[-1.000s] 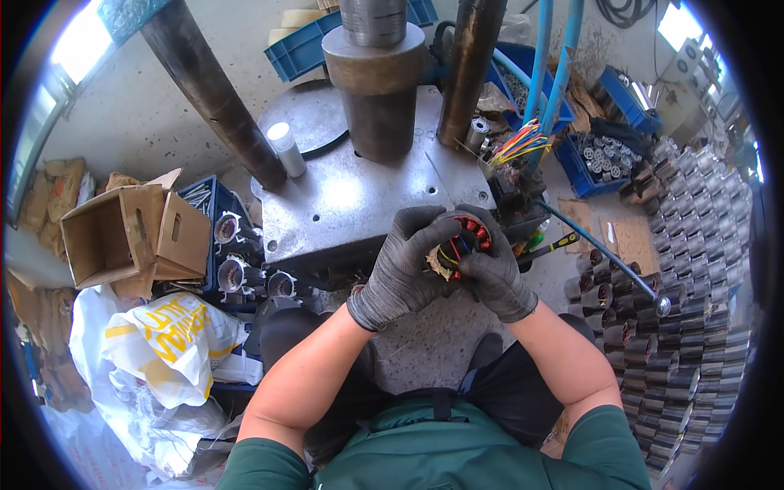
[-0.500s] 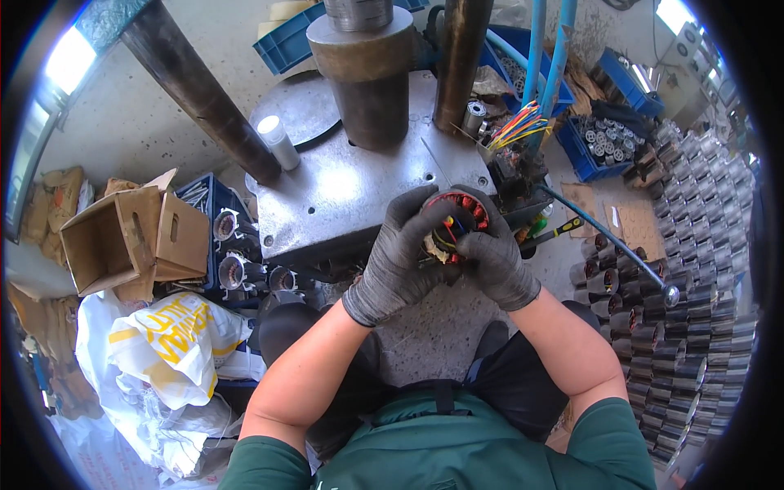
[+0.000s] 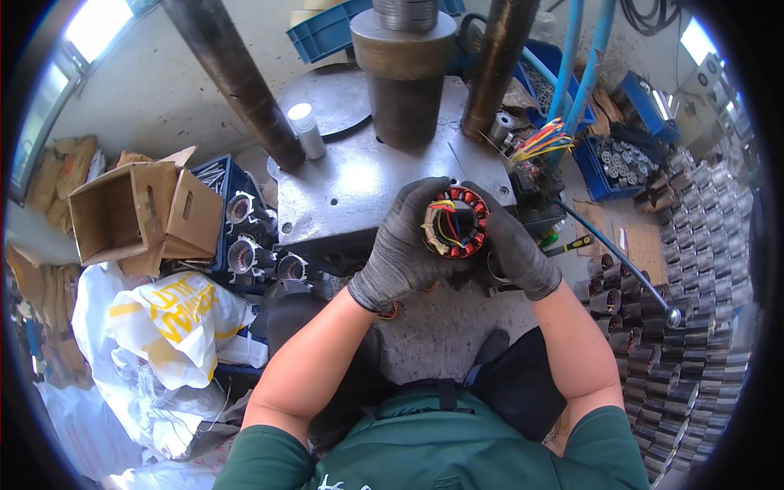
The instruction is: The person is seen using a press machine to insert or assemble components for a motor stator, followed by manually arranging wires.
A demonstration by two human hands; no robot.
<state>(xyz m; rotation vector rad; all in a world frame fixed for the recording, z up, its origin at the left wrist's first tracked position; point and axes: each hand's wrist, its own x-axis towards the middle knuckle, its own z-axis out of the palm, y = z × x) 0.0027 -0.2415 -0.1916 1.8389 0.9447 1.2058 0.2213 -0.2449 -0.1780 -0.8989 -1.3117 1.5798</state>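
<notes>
A round motor stator (image 3: 476, 224) with red copper windings and loose yellow, blue and red lead wires is up in front of me, just over the near edge of the metal press bed (image 3: 359, 184). Its open ring faces me. My left hand (image 3: 400, 249), in a grey glove, wraps round its left side and underside. On the opposite side, my right hand (image 3: 521, 253), gloved too, closes against the stator's outer wall. Part of that wall is hidden by the gloves.
A heavy press ram (image 3: 404, 86) hangs over the bed between two steel columns (image 3: 237, 82). A white bottle (image 3: 305, 131) stands on the bed. At right, a ball-ended lever (image 3: 621, 265) reaches over rows of metal cylinders (image 3: 702, 269). An open cardboard box (image 3: 114, 212) lies left.
The stator has turned so its ring and wires face me more fully. My right hand has shifted from across its front to its right side. The whole view has moved slightly.
</notes>
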